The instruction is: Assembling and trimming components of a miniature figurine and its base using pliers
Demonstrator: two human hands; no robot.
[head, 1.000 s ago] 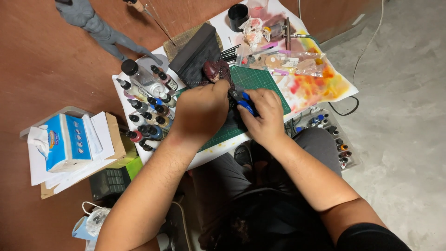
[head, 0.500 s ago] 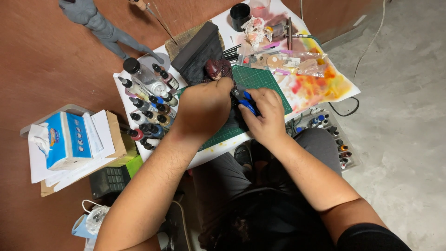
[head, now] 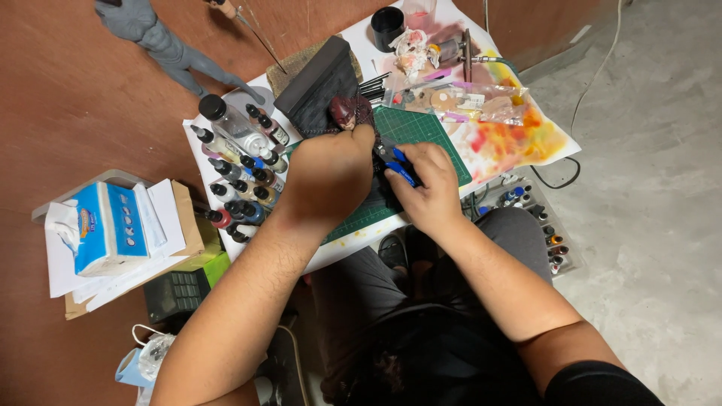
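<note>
The right hand [head: 427,188] is closed around a blue-handled tool [head: 401,167] over the green cutting mat [head: 421,131]. Just beside it the left hand [head: 331,177] grips a dark red figure head [head: 344,111] at the mat's far edge. Left of the hands stand paint bottles [head: 239,180]; beyond lie a dark block [head: 320,79] and a black cup [head: 387,26]

1. Even, fairly bright light from above, with no harsh glare.
2. Soft shadows gather under the counter [head: 338,252] and around the lap.
3. Focus is sharp at the centre.
4. Wide-angle stretching bends the forearms and floor [head: 647,150] towards the edges.
</note>
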